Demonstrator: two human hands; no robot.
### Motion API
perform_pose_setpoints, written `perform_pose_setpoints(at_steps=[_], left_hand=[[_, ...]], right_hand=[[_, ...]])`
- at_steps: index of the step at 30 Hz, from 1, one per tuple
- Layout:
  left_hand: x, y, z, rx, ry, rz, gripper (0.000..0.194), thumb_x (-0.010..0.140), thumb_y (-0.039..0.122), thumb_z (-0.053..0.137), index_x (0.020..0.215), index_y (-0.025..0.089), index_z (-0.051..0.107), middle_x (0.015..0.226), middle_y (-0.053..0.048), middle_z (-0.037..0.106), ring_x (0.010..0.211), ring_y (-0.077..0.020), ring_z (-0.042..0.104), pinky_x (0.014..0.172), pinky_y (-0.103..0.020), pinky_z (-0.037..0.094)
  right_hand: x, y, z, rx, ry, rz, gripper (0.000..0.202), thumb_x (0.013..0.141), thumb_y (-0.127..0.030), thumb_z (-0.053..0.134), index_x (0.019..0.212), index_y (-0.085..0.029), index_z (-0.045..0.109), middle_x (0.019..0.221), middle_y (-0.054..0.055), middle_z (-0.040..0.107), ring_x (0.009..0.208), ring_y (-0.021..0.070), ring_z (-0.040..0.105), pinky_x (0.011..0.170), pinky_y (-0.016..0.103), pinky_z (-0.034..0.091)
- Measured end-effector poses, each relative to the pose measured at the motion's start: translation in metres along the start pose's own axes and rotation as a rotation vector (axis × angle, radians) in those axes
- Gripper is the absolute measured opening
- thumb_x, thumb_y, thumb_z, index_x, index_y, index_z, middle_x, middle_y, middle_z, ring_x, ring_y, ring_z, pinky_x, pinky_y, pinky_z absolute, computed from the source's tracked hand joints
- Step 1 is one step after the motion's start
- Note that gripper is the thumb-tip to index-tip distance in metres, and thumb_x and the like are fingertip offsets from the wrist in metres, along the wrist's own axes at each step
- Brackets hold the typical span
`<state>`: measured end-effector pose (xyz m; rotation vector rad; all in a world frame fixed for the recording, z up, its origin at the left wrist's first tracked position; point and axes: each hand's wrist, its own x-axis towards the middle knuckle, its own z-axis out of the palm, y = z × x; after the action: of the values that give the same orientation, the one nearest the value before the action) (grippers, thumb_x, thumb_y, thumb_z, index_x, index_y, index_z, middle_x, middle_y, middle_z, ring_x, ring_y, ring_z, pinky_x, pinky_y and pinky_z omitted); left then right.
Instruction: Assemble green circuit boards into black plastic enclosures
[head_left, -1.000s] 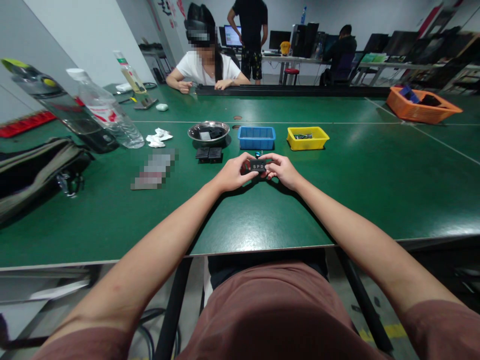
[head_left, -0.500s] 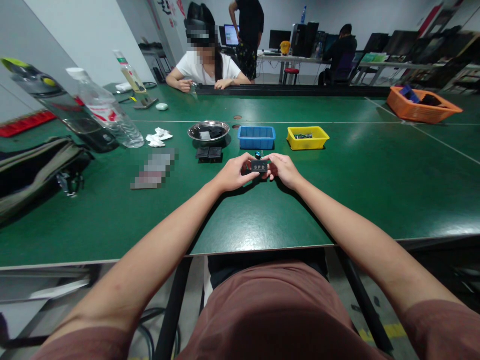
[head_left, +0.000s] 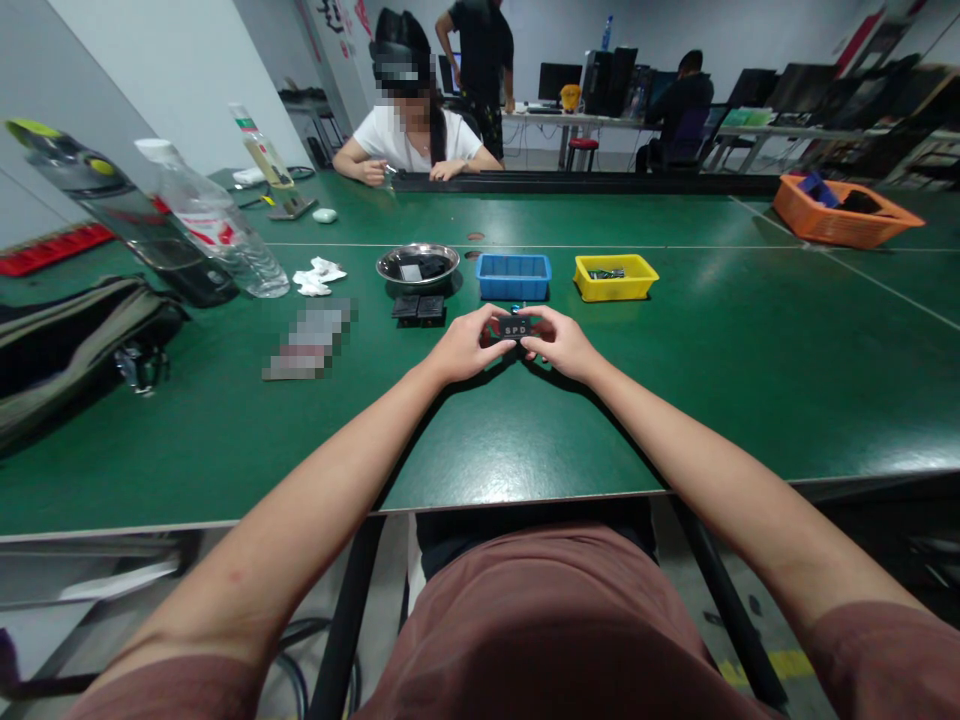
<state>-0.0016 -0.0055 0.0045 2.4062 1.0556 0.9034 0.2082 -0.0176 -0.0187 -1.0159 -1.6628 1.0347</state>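
Observation:
A small black box marked "SPD" (head_left: 515, 328) is held up between my two hands, just above the green table. My left hand (head_left: 471, 346) is closed on its left side, thumb along the lower front edge. My right hand (head_left: 561, 342) grips the right side between thumb and fingers. A small shiny bluish piece shows behind the box's top edge, mostly hidden. Beyond my hands stand a blue divided bin (head_left: 514, 277) and a yellow bin (head_left: 616, 277) with small metallic parts in it. Black square pieces (head_left: 418, 309) lie to the left, in front of a steel bowl (head_left: 418, 262) holding dark parts.
On the left are a clear plastic bottle (head_left: 214, 225), a dark drinking bottle (head_left: 127, 210), a bag (head_left: 75, 340) and crumpled tissue (head_left: 319, 276). An orange basket (head_left: 844, 215) stands at the far right. Another person (head_left: 417, 135) sits across the table.
My right thumb has come down onto the front lower edge of the box, and the right fingers have closed round its side. The box has shifted slightly left and up.

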Motion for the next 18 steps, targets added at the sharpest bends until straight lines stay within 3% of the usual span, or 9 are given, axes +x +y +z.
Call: perform_pose_setpoints(at_steps=[5, 18], left_hand=[[0.0, -0.0002, 0.0003, 0.002, -0.014, 0.006, 0.042, 0.084, 0.045, 0.064, 0.114, 0.016, 0.063, 0.099, -0.008, 0.071, 0.079, -0.0197, 0.063, 0.076, -0.031, 0.049], [0.0003, 0.0012, 0.0015, -0.006, -0.024, 0.039, 0.039, 0.085, 0.035, 0.06, 0.118, 0.014, 0.064, 0.093, -0.006, 0.071, 0.074, -0.0176, 0.06, 0.072, -0.028, 0.046]], right_hand=[[0.0, 0.0018, -0.0011, -0.042, -0.025, -0.017, 0.051, 0.073, -0.025, 0.071, 0.123, -0.02, 0.063, 0.085, 0.0, 0.073, 0.063, 0.0152, 0.069, 0.064, 0.028, 0.054], [0.0003, -0.0002, 0.0002, -0.041, -0.03, -0.023, 0.048, 0.074, -0.024, 0.067, 0.121, -0.018, 0.061, 0.08, -0.001, 0.071, 0.061, 0.0144, 0.067, 0.066, 0.028, 0.054]])
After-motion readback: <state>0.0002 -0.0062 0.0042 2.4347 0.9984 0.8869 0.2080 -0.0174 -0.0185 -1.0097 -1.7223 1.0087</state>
